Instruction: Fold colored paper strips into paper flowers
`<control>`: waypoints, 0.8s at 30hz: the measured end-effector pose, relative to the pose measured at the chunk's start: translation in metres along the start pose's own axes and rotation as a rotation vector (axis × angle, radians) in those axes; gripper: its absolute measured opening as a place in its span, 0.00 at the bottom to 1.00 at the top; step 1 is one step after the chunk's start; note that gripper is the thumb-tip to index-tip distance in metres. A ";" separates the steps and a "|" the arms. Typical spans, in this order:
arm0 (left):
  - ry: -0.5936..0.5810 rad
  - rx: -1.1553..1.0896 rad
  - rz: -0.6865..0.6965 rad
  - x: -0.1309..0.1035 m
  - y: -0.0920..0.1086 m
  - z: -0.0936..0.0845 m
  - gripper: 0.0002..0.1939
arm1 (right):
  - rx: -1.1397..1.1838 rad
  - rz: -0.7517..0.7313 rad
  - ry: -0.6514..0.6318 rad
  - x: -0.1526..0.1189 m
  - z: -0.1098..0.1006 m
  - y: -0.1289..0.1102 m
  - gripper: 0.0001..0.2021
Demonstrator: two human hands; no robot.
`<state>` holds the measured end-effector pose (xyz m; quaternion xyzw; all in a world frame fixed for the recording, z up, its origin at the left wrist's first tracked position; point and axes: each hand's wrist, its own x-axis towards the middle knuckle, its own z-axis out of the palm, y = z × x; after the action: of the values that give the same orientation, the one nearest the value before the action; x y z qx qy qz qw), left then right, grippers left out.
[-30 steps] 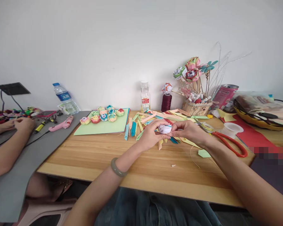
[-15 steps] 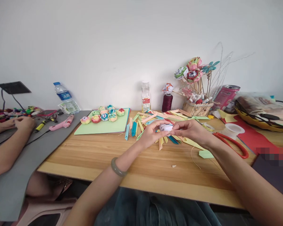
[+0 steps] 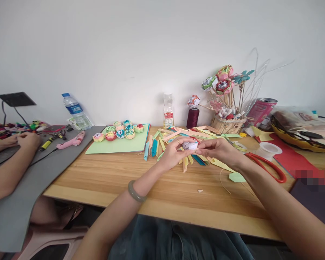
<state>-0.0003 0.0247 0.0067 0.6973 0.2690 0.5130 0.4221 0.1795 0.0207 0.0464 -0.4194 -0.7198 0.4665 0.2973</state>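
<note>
A small white folded-paper piece (image 3: 190,145) with a bit of red at its top is held between both hands above the table. My left hand (image 3: 173,155) wraps its fingers round the left side of it. From the right, my right hand (image 3: 219,151) pinches its edge between thumb and fingers. Behind and below the hands lies a pile of folded paper strips (image 3: 169,136) in yellow, pink, green and blue. Several folded paper flowers (image 3: 120,134) rest on green paper (image 3: 103,147) to the left.
Red-handled scissors (image 3: 269,168) lie right of my right hand. Farther back stand a clear bottle (image 3: 168,112), a dark thread spool (image 3: 192,118) and a basket (image 3: 227,124) of paper flowers. At the left, another person's hands (image 3: 27,141) are near a pink glue gun (image 3: 72,141).
The white paper piece has turned slightly in my hands, and more red shows at its top. Both hands keep nearly the same place.
</note>
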 end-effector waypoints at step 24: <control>-0.110 -0.568 -0.583 -0.004 0.000 0.001 0.18 | -0.146 -0.317 0.146 -0.001 0.005 -0.005 0.14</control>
<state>-0.0006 0.0209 0.0040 0.4741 0.2801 0.3876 0.7393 0.1740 0.0165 0.0487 -0.3538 -0.7853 0.3288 0.3872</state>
